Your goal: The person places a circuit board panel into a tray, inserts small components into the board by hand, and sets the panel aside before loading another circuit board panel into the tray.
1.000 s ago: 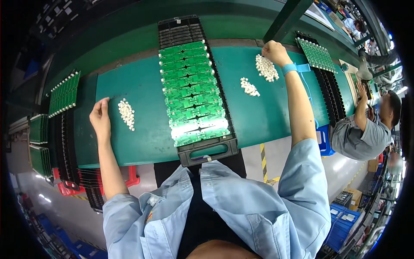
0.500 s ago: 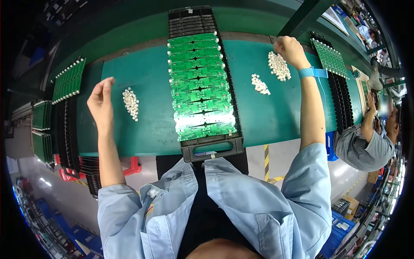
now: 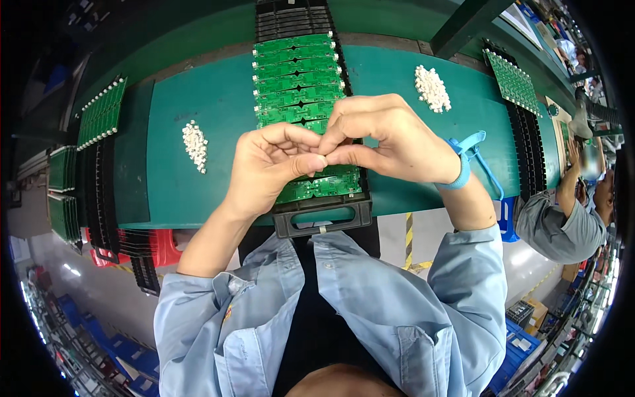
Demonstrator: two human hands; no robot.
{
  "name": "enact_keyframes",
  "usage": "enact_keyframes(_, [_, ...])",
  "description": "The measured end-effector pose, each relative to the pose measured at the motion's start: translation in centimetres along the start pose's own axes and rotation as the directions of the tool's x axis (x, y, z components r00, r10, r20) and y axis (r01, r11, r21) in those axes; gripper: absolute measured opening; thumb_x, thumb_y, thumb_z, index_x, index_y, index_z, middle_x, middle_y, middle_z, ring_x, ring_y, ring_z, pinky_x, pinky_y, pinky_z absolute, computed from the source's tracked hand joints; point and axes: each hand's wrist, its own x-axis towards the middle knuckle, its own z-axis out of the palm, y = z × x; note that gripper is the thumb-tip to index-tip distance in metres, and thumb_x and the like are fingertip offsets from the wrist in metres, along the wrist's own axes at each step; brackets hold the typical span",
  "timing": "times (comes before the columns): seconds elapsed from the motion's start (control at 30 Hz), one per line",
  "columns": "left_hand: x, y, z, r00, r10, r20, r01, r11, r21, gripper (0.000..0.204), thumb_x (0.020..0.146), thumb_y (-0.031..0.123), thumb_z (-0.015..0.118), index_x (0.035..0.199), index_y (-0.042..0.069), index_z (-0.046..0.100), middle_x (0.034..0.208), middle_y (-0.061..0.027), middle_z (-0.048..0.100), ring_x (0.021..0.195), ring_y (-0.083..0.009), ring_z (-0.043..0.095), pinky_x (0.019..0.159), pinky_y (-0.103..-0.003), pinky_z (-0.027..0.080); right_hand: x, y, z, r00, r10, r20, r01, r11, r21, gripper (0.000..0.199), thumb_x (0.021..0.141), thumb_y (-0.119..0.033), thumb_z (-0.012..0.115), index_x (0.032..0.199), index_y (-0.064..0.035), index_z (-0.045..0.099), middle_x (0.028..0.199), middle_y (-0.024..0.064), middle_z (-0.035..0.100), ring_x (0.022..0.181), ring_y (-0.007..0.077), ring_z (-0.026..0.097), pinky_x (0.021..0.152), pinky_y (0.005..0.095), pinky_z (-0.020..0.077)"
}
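Note:
My left hand (image 3: 268,165) and my right hand (image 3: 397,142) meet over the near part of a row of green circuit boards (image 3: 297,71). Both are closed in a pinch, fingertips touching or almost so; whatever they hold is too small or hidden to name. A blue strap circles my right wrist. The boards lie in a long black rack (image 3: 286,228) with a handle opening at its near end. One heap of small white connectors (image 3: 194,147) lies left of the rack, and another heap of white connectors (image 3: 432,88) lies at the far right.
The bench has a green mat (image 3: 165,192). More green boards stand in racks at the left (image 3: 104,116) and right (image 3: 512,81). A green metal post (image 3: 466,30) rises at the back right. At the right, a co-worker in a grey shirt (image 3: 562,225) sits nearby.
Both hands have come inward from the two sides, the right from beside the far white heap, and now meet over the boards. My right hand now covers the smaller white heap's place.

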Motion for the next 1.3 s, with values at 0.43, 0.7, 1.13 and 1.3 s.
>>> enact_keyframes(0.43, [-0.7, 0.9, -6.5, 0.979, -0.027, -0.202, -0.011, 0.982, -0.186, 0.018, 0.083, 0.003, 0.061, 0.099, -0.005, 0.062, 0.084, -0.0137, 0.064, 0.066, -0.0144, 0.056, 0.062, -0.021, 0.048, -5.9, 11.7, -7.3, 0.839, 0.427, -0.337, -0.521, 0.454, -0.723, 0.009, 0.069, -0.006, 0.062, 0.076, -0.0017, 0.065, 0.069, 0.0098, 0.063, 0.062, 0.0289, 0.059, 0.06, 0.0363, 0.0456])
enact_keyframes(0.7, [0.0, 1.2, -8.4, 0.974, -0.051, -0.223, 0.033, 0.996, -0.084, 0.018, 0.083, 0.004, 0.061, 0.098, -0.005, 0.062, 0.084, -0.0135, 0.064, 0.069, -0.0136, 0.059, 0.064, -0.021, 0.05, -6.5, 12.6, -7.6, 0.872, 0.391, -0.295, -0.459, 0.446, -0.768, 0.005, 0.069, -0.005, 0.062, 0.072, -0.0017, 0.063, 0.074, 0.01, 0.063, 0.065, 0.0291, 0.059, 0.061, 0.0363, 0.0458])
enact_keyframes(1.13, [0.2, 0.6, -9.1, 0.985, 0.08, -0.156, -0.054, 0.984, 0.168, 0.008, 0.078, 0.0, 0.063, 0.085, -0.004, 0.062, 0.072, -0.01, 0.063, 0.058, -0.0118, 0.057, 0.054, -0.021, 0.048, -11.3, 16.4, -8.9, 0.931, 0.269, -0.246, -0.346, 0.441, -0.828, 0.006, 0.072, -0.001, 0.059, 0.077, -0.001, 0.056, 0.075, 0.0138, 0.053, 0.066, 0.0316, 0.052, 0.061, 0.0396, 0.0425])
enact_keyframes(1.3, [-0.9, 1.4, -9.4, 0.973, 0.115, -0.201, -0.075, 0.977, 0.199, 0.004, 0.076, -0.002, 0.063, 0.079, -0.003, 0.061, 0.068, -0.0089, 0.062, 0.056, -0.0105, 0.057, 0.05, -0.02, 0.046, -10.5, 18.9, -9.8, 0.935, 0.299, -0.191, -0.321, 0.48, -0.817, 0.006, 0.07, 0.0, 0.057, 0.075, -0.0006, 0.054, 0.077, 0.0135, 0.054, 0.07, 0.0324, 0.052, 0.065, 0.0395, 0.0426])
